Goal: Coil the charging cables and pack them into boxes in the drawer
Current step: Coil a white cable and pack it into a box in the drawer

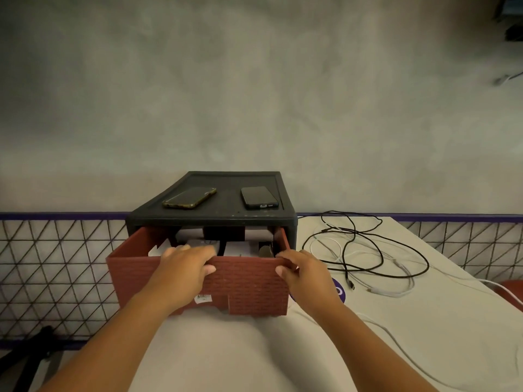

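A red-brown drawer [249,281] stands pulled partway out of a black cabinet [158,219] on the white table. My left hand [186,267] grips the drawer's front rim near its middle, fingers hooked inside. At the front right corner my right hand [300,270] holds the rim the same way. White boxes [237,246] and dark items show inside the drawer. To the right, a black cable [365,250] and a white cable [396,290] lie loose and tangled on the table.
Two phones, one in a yellowish case [189,198] and one dark [259,197], lie on the cabinet's top. A wire-mesh railing [56,264] runs behind the table's edge. A purple sticker [339,291] sits beside the drawer. A red object [512,292] peeks in at the right edge.
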`<action>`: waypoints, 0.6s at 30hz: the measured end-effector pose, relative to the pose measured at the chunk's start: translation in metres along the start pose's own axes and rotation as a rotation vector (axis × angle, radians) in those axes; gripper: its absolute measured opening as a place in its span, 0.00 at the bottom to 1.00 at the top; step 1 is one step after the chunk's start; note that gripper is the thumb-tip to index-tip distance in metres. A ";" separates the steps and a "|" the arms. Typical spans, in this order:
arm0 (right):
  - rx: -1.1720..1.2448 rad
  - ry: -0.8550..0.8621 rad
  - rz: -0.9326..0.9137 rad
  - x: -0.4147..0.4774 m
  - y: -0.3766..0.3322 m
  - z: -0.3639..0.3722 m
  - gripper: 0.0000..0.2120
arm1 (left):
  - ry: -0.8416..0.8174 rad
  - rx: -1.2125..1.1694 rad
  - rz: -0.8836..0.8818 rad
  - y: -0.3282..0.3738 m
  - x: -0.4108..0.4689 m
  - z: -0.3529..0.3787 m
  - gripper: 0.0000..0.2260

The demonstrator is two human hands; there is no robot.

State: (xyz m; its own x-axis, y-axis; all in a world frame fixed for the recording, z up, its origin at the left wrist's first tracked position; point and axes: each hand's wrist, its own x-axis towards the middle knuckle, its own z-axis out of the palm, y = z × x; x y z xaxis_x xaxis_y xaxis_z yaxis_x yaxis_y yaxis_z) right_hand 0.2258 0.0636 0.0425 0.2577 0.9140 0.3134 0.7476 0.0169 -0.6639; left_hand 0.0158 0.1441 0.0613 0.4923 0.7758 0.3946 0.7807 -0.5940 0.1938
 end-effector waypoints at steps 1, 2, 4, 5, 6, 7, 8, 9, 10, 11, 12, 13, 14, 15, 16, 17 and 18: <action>0.053 0.004 0.000 0.000 0.004 0.001 0.21 | -0.003 -0.007 -0.022 -0.001 0.003 0.001 0.06; 0.130 0.014 0.013 -0.001 0.010 0.002 0.27 | 0.000 -0.005 -0.040 -0.002 0.005 0.002 0.04; 0.239 0.032 0.103 -0.006 0.026 0.003 0.30 | 0.003 0.029 -0.044 -0.003 0.010 0.005 0.03; 0.221 0.030 0.157 -0.010 0.037 0.006 0.30 | 0.010 0.050 -0.042 -0.004 0.011 0.006 0.03; 0.134 0.002 0.199 -0.015 0.050 0.009 0.29 | 0.024 0.074 -0.037 -0.004 0.012 0.009 0.03; 0.021 -0.048 0.226 -0.021 0.062 0.012 0.27 | 0.046 0.108 -0.037 -0.005 0.013 0.013 0.04; -0.088 -0.094 0.218 -0.027 0.071 0.015 0.23 | 0.077 0.151 -0.041 -0.006 0.012 0.018 0.06; -0.173 -0.119 0.187 -0.034 0.078 0.018 0.18 | 0.117 0.185 -0.044 -0.007 0.011 0.025 0.09; -0.232 -0.122 0.150 -0.041 0.082 0.020 0.15 | 0.157 0.205 -0.040 -0.009 0.009 0.032 0.11; -0.261 -0.109 0.122 -0.047 0.085 0.021 0.13 | 0.200 0.220 -0.029 -0.012 0.005 0.039 0.14; -0.271 -0.088 0.105 -0.054 0.086 0.022 0.12 | 0.235 0.240 -0.030 -0.014 0.000 0.045 0.19; -0.269 -0.074 0.096 -0.060 0.087 0.022 0.11 | 0.256 0.255 -0.048 -0.015 -0.006 0.051 0.25; -0.263 -0.075 0.081 -0.067 0.087 0.021 0.11 | 0.268 0.251 -0.068 -0.012 -0.016 0.057 0.29; -0.257 -0.095 0.054 -0.072 0.086 0.022 0.11 | 0.270 0.224 -0.081 -0.007 -0.026 0.063 0.31; -0.252 -0.126 0.011 -0.078 0.085 0.022 0.11 | 0.269 0.180 -0.069 0.000 -0.038 0.071 0.32; -0.243 -0.157 -0.036 -0.084 0.083 0.022 0.11 | 0.260 0.130 -0.031 0.008 -0.053 0.081 0.32; -0.226 -0.185 -0.071 -0.090 0.080 0.021 0.11 | 0.232 0.080 0.038 0.017 -0.066 0.092 0.31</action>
State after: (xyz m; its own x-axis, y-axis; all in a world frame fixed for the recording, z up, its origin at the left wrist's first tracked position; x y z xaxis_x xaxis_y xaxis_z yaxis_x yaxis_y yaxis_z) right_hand 0.2492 -0.0086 -0.0533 0.0997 0.9724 0.2108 0.8824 0.0115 -0.4704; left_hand 0.0321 0.1017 -0.0439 0.4276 0.6778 0.5981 0.7958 -0.5961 0.1065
